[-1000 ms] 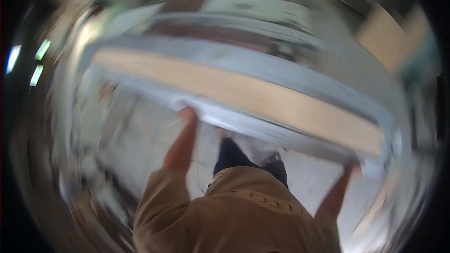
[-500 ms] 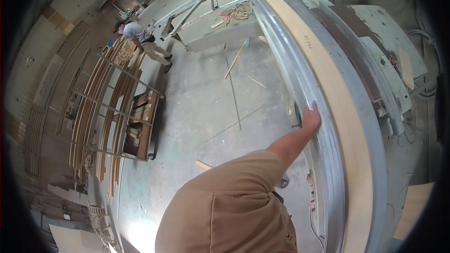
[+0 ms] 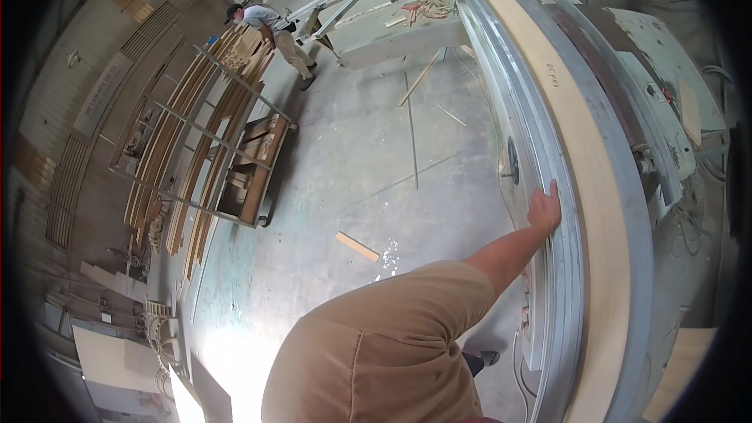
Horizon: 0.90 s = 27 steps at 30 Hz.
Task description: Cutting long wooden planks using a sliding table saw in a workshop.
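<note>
My left arm, in a brown sleeve, reaches across to the right. My left hand (image 3: 544,210) is closed on the edge of a long ribbed metal rail (image 3: 576,282), thumb up along its side; part of the fingers is hidden. The rail forms the near side of a long machine table that curves through the right of the view. On this table, just right of my hand, a long pale wooden board (image 3: 599,188) lies flat, with handwriting near its far part. A dark round handwheel (image 3: 511,160) sits on the machine's side beyond my hand. My right hand is out of view.
A wheeled metal rack (image 3: 270,164) loaded with long wood strips stands at the left. Beside it a person (image 3: 278,35) in a cap bends over the wood. Offcuts lie on the floor, including a short wood piece (image 3: 358,246). A metal frame (image 3: 352,12) adjoins the table's far end.
The view has shifted, so the scene sits further right, and more of the handwheel and the short floor offcut shows. My left hand stays on the rail.
</note>
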Each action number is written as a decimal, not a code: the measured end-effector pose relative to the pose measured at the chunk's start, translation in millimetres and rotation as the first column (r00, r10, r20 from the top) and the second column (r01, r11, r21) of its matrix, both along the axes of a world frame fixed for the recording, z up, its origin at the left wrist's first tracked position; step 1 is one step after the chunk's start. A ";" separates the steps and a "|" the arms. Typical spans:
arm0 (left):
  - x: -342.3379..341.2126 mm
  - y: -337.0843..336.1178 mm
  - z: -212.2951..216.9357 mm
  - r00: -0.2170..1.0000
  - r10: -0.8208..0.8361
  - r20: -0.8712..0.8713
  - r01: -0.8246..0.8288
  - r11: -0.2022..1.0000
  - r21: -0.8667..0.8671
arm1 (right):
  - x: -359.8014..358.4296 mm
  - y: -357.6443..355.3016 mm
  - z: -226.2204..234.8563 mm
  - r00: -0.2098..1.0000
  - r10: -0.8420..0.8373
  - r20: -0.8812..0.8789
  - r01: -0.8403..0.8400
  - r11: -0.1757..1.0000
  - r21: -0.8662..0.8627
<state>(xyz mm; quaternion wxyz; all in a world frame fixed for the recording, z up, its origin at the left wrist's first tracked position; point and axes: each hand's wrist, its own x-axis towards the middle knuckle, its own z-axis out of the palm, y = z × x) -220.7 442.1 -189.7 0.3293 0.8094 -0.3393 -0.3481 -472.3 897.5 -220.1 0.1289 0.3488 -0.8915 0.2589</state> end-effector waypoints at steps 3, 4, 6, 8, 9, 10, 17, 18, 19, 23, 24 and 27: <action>-33.6 35.0 -0.3 0.999 0.006 -0.033 -0.006 1.000 -0.006 | -36.5 43.3 18.3 0.997 -0.060 -0.056 0.058 0.997 -0.047; -42.3 44.4 0.1 0.999 -0.029 -0.020 0.030 0.999 0.018 | -51.5 64.0 25.8 0.992 -0.096 -0.081 0.092 0.994 -0.060; -47.5 68.6 -14.2 1.000 0.025 0.011 -0.024 0.998 -0.052 | -83.8 127.9 55.0 0.973 -0.178 -0.144 0.170 0.983 -0.069; -72.9 112.8 10.9 0.997 -0.048 -0.056 0.048 0.999 0.006 | -110.6 221.9 88.8 0.917 -0.321 -0.238 0.316 0.947 -0.056; -83.9 124.3 16.2 1.000 -0.018 0.000 0.018 0.999 -0.027 | -126.4 240.9 101.8 0.894 -0.358 -0.269 0.350 0.933 -0.080; -86.0 132.5 10.7 0.999 -0.034 0.032 0.037 0.995 -0.087 | -140.3 252.1 113.9 0.879 -0.380 -0.287 0.365 0.925 -0.107; -159.6 223.1 29.2 0.992 -0.115 0.044 0.114 0.993 0.015 | -239.9 287.5 164.1 0.786 -0.484 -0.384 0.404 0.873 -0.273; -161.8 234.0 21.6 0.989 -0.145 -0.026 0.146 0.989 0.031 | -246.0 286.5 167.3 0.780 -0.489 -0.390 0.398 0.869 -0.293; -184.7 248.0 18.3 0.960 -0.240 -0.147 0.251 0.965 0.069 | -276.7 326.3 139.9 0.909 -0.415 -0.033 0.390 0.876 -0.284; -177.5 289.2 26.9 0.901 -0.382 -0.207 0.415 0.897 0.154 | -203.6 50.4 175.1 0.844 0.205 0.495 -0.179 0.979 -0.102; -172.7 292.7 26.9 0.861 -0.443 -0.249 0.492 0.850 0.187 | -193.5 7.7 185.8 0.836 0.314 0.451 -0.383 0.921 0.069; -126.6 235.6 58.7 0.317 -0.705 -0.635 0.942 0.156 0.297 | -160.6 -87.4 200.9 0.728 0.472 0.497 -0.614 0.771 0.168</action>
